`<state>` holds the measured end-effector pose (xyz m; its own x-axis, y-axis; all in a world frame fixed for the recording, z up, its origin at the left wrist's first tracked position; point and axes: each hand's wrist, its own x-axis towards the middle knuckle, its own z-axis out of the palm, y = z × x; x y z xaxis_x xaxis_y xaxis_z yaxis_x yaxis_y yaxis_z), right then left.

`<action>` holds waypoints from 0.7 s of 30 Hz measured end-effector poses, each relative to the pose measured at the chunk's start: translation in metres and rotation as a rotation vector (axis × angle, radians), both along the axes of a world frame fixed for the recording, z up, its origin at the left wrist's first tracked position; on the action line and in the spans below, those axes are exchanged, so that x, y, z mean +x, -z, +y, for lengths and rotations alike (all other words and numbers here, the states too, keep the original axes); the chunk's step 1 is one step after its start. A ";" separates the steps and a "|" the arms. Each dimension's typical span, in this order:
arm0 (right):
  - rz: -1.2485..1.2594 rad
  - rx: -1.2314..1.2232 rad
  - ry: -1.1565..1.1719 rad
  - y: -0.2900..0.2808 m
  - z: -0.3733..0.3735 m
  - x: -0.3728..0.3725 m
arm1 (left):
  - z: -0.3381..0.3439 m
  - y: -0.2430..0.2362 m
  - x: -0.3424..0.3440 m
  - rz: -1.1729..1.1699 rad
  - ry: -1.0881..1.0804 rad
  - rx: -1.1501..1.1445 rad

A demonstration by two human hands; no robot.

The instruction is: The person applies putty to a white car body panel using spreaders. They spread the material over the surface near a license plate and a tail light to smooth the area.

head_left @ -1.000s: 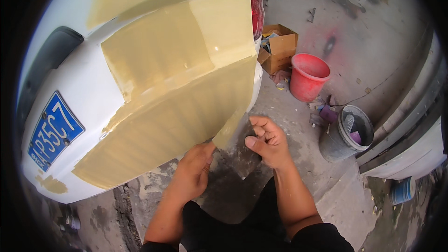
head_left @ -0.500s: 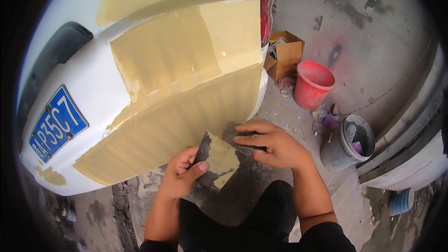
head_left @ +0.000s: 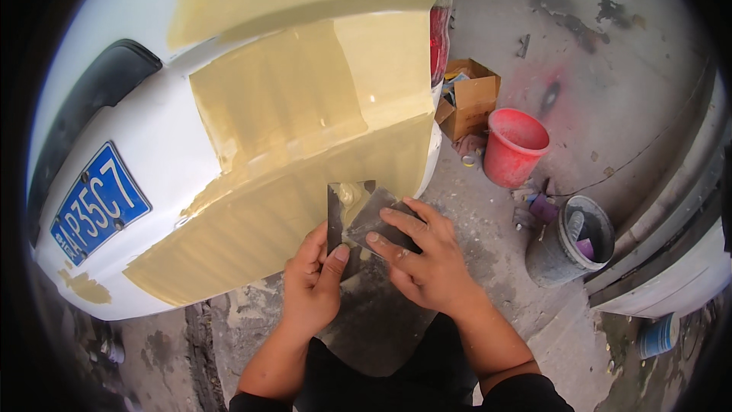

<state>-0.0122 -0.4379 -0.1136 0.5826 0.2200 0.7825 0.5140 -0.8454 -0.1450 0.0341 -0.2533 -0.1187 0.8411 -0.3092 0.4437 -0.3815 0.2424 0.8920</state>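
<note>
My left hand (head_left: 311,286) grips a dark flat putty board (head_left: 335,214) by its lower edge, thumb on top. A lump of yellowish body filler (head_left: 351,198) lies on the board's upper part. In my right hand (head_left: 431,259) is a dark, flat putty spreader (head_left: 374,219), fingers pressed along its face. The spreader lies over the board's right side and hides part of the filler there. Both tools are held in front of the lower rear of a white car (head_left: 171,99), whose surface carries broad beige filler patches (head_left: 282,99).
Right of the car stand a cardboard box (head_left: 476,99), a red bucket (head_left: 512,160) and a grey bucket (head_left: 557,255) with things inside. A curved panel (head_left: 671,282) borders the far right, near a blue tub (head_left: 657,336). A blue number plate (head_left: 101,202) sits on the car at left.
The board has turned more upright and risen slightly. My right hand has moved left and down, bringing the spreader across the board, over filler that showed before.
</note>
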 end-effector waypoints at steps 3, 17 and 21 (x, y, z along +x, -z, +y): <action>-0.002 0.165 0.010 0.008 -0.021 0.016 | 0.022 0.004 0.017 -0.393 -0.306 0.334; -0.217 0.071 0.426 -0.115 -0.024 0.127 | 0.084 0.015 0.107 -0.112 -0.202 -0.153; -0.204 0.053 0.453 -0.123 -0.006 0.139 | 0.086 0.013 0.104 -0.101 -0.185 -0.125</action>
<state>0.1272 -0.4442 0.0093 0.4443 -0.0628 0.8937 0.1196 -0.9845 -0.1287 0.1380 -0.1677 -0.1319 0.8276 -0.0911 0.5538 -0.5156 0.2664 0.8144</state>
